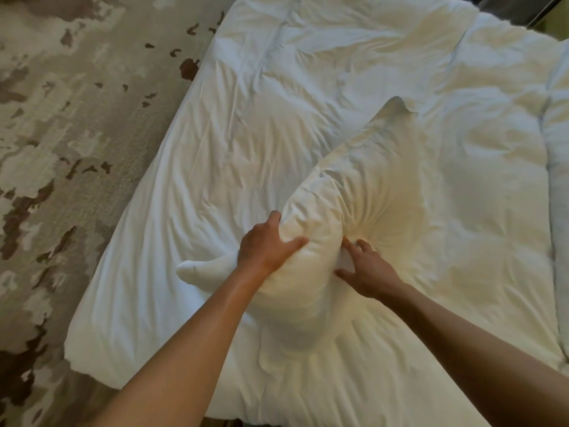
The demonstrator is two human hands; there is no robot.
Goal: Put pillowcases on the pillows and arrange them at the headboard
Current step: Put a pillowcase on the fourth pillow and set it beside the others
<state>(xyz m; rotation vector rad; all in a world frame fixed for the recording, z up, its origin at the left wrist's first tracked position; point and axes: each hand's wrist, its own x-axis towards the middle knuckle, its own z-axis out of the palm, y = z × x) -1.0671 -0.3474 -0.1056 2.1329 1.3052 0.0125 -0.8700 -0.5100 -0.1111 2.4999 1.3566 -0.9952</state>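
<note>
The pillow (308, 241) lies on the white duvet (277, 103) near the bed's close edge, its far end sheathed in the pillowcase (385, 167), which runs away from the hands toward a peaked far corner. The bare near end of the pillow bulges between the two hands, and one loose pillow corner sticks out just left of the left wrist.

The left hand (264, 245) clamps the bare pillow end: thumb laid across the top, fingers wrapped over the left flank and pressing into the filling. The right hand (366, 269) works at the gathered hem of the case; its fingertips (358, 243) curl into the bunched fabric just right of the bulge. Whether they pinch the hem or only press on it cannot be told.

Procedure, as judged:
1. Keep the left-hand squeeze firm, so the filling stays narrower than the case opening.
2. Take hold of the hem with the right fingers and draw it toward the wrists, over the bulge, in short pulls.
3. Shift the left fingers back ahead of the advancing hem.
4. Tuck the loose corner beside the left wrist in last.

Risk: radial creases at the right fingertips suggest tight fabric; a hard pull may bunch it further.

A patterned carpet (61, 149) lies left of the bed.
</note>
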